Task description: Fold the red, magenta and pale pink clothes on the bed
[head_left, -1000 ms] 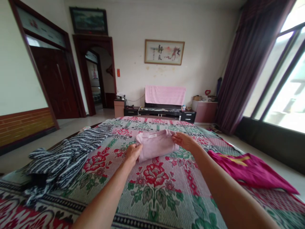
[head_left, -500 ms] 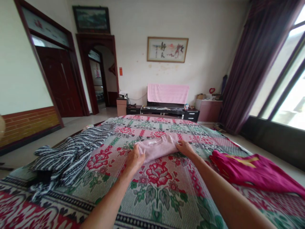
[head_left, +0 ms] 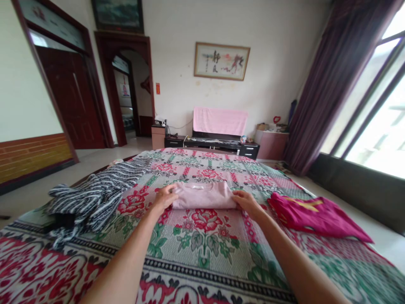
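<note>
A pale pink shirt [head_left: 204,196], folded into a flat bundle, lies on the flowered bedspread [head_left: 202,264] in front of me. Its neckline, with a small white label, faces away from me. My left hand [head_left: 166,197] grips the bundle's left end, fingers on top. At the right end, my right hand [head_left: 247,202] pinches the edge between thumb and fingers. Off to the left lies a loose heap, a black-and-white striped garment [head_left: 104,192]. A magenta garment [head_left: 316,216] with a yellow patch rests at the right.
Beyond the bed's far edge stands a low black cabinet [head_left: 249,150], with a pink cloth [head_left: 220,121] draped over something above it. A purple curtain [head_left: 332,84] hangs by the window at right. Dark red doors [head_left: 68,93] are at left.
The shirt has gone from tilted to lying straight across. My left hand has moved left and slightly up with its end, while my right hand stays at the other end. The view has shifted slightly.
</note>
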A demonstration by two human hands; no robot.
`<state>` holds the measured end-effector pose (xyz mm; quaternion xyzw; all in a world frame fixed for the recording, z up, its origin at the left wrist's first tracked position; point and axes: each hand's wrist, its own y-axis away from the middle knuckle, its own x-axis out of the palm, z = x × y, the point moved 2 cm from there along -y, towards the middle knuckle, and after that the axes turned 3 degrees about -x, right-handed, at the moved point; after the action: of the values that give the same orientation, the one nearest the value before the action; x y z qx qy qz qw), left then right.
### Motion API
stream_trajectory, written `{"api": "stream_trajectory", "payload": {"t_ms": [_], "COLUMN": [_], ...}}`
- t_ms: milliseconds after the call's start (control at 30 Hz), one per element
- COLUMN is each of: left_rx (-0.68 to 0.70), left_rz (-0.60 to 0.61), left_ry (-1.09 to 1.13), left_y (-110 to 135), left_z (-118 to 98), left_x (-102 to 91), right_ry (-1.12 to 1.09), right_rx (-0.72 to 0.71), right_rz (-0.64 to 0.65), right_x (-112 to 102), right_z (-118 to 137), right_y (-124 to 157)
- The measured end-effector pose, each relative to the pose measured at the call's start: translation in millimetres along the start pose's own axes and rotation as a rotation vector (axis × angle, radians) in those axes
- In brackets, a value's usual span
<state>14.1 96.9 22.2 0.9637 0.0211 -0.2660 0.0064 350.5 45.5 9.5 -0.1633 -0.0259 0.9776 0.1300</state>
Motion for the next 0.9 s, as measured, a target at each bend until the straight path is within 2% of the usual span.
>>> {"api": "stream_trajectory", "payload": {"t_ms": [100,167,200,300,367,467,667,900], "left_rx": [0.147,0.346,0.465,0.767,0.857,0.885,0.887,0.876], "left_rz": [-0.24,-0.367,-0.379,-0.238,-0.125,-0.046,-0.099,-0.131], "left_ry": [-0.332,-0.436,-0.451,-0.435,-0.446,-0.498,-0.517,-0.523], "left_y": [5.4,14.8,21.1,42.0,53.0,59.1,47.4,40.4], "left_z": [-8.6,-21.3,-28.2,-43.0,-44.1,-35.7,-18.5,-16.1], "left_x": [-0.1,6.6,12.9,38.6,55.4,71.5,79.6,82.9], "right_ry": [0.136,0.249,0.301,0.437,0.501,0.565,0.579,0.54], "right_rx": [-0.074,-0.151,-0.192,-0.313,-0.381,-0.434,-0.505,-0.519], "right_rz": [-0.251,-0.319,-0.321,-0.3,-0.303,-0.293,-0.238,-0.227], "right_x": [-11.0,-14.0,-13.8,-8.9,-4.8,-0.4,3.4,6.6], "right_z": [-7.4,-8.3,-7.5,-2.4,0.6,1.5,-0.6,-0.3], "right_y": [14.0,23.8,28.7,42.2,48.3,51.3,49.9,49.2]}}
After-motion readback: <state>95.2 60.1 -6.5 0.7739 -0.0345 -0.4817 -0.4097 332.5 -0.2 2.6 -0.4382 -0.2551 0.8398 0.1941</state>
